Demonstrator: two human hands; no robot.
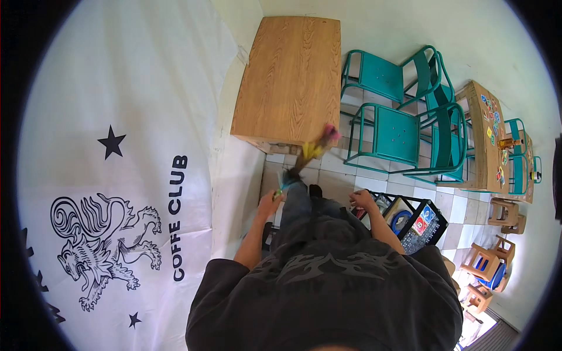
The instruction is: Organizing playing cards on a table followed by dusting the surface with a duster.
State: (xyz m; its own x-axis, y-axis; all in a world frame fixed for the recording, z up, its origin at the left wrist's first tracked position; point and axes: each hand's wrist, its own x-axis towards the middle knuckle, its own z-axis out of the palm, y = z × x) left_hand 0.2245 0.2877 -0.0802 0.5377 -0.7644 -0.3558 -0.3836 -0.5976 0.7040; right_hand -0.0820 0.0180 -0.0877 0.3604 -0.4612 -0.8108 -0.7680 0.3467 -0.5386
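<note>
My left hand (269, 204) is closed around the green handle of a feather duster (311, 150). The duster's blurred feathers, dark, yellow and pink, reach up and right past the near edge of a wood-grain table (294, 79). My right hand (362, 199) hangs beside the black-framed shelf rack (432, 206); its fingers are curled, and whether they hold anything cannot be told. Red and blue game cards (423, 219) and a round blue thing (400, 221) are on the rack.
Teal metal chairs (397, 136) stand right of the table. Beyond them a wooden table (476, 145) bears scattered cards and an amber bottle (509, 143). Brown stools (480, 261) are at the lower right. A white printed banner (189, 109) hangs at the left.
</note>
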